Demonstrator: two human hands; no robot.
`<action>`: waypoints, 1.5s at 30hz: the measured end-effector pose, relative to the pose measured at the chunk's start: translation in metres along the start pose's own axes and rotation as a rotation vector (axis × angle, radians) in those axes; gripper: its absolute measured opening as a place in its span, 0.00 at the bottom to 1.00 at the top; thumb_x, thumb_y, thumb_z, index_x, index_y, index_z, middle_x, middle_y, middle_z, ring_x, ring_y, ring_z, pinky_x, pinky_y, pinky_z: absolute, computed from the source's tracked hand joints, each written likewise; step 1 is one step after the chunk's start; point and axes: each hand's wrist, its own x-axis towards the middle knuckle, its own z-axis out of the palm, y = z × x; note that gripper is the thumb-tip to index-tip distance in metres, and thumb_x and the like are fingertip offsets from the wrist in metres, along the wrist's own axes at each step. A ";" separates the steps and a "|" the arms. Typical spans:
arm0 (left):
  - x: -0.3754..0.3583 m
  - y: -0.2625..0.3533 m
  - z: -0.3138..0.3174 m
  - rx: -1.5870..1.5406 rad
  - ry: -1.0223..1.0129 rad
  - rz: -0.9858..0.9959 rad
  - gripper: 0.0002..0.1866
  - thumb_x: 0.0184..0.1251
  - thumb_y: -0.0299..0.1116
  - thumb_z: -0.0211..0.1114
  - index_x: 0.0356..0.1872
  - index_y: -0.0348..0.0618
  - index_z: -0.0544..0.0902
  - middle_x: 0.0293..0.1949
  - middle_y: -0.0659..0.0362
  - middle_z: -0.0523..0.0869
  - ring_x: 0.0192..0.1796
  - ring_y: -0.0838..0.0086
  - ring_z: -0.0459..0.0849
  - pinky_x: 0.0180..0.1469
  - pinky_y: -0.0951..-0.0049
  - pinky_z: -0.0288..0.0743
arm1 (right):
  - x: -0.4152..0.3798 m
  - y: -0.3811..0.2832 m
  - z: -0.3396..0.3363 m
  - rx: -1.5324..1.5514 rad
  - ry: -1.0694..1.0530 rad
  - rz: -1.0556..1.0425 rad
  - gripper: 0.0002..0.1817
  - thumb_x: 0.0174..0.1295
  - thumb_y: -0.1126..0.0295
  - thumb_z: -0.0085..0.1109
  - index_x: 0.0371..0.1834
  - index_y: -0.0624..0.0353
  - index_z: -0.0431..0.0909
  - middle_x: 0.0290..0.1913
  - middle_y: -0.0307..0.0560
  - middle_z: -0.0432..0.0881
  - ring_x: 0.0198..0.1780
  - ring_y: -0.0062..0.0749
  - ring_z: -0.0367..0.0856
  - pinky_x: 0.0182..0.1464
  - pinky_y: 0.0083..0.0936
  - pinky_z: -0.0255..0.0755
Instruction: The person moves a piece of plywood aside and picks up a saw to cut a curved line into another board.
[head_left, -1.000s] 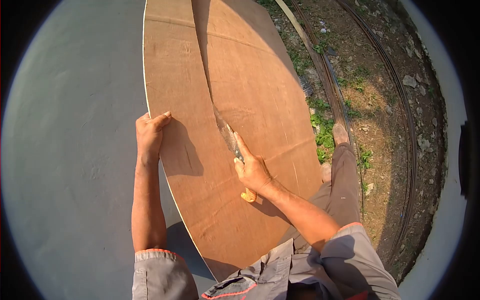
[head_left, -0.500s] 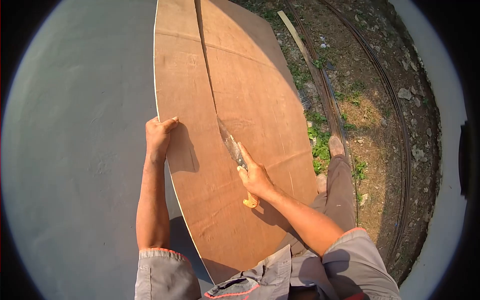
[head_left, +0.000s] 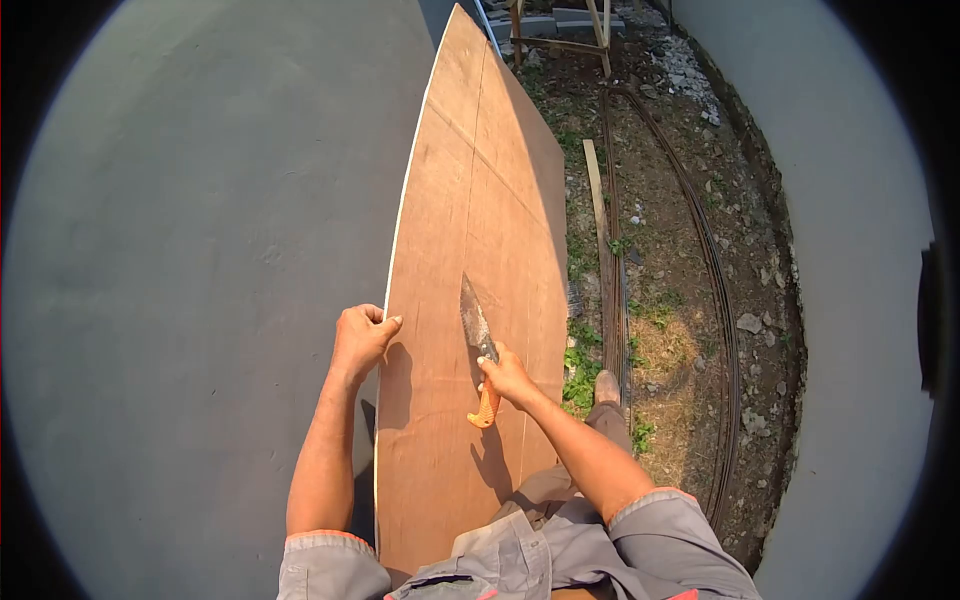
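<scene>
A large plywood sheet stands tilted in front of me, with a thin dark lengthwise line running from its far end towards me. My left hand grips the sheet's left edge, its thumb over the face. In my right hand is a handsaw, with my fingers wrapped round its orange handle. The saw's worn blade points away from me over the sheet, its tip close to the near end of the line. Shadows of both hands fall on the wood.
A grey wall rises at the left, and a pale wall bounds the right. Long thin rods and a wooden strip lie on rough, weedy ground. At the far end stands a wooden frame. My shoe is beside the sheet.
The view has shifted, showing more of the far end. The wide gap in the sheet now appears as a thin line. More of the saw blade shows, including its tip.
</scene>
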 end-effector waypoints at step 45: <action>-0.069 -0.094 0.030 0.146 0.023 0.134 0.15 0.64 0.32 0.67 0.44 0.29 0.86 0.31 0.42 0.90 0.33 0.55 0.91 0.39 0.54 0.84 | 0.010 -0.056 -0.040 -0.170 -0.290 0.404 0.09 0.77 0.65 0.59 0.47 0.58 0.74 0.41 0.45 0.86 0.46 0.37 0.90 0.49 0.42 0.88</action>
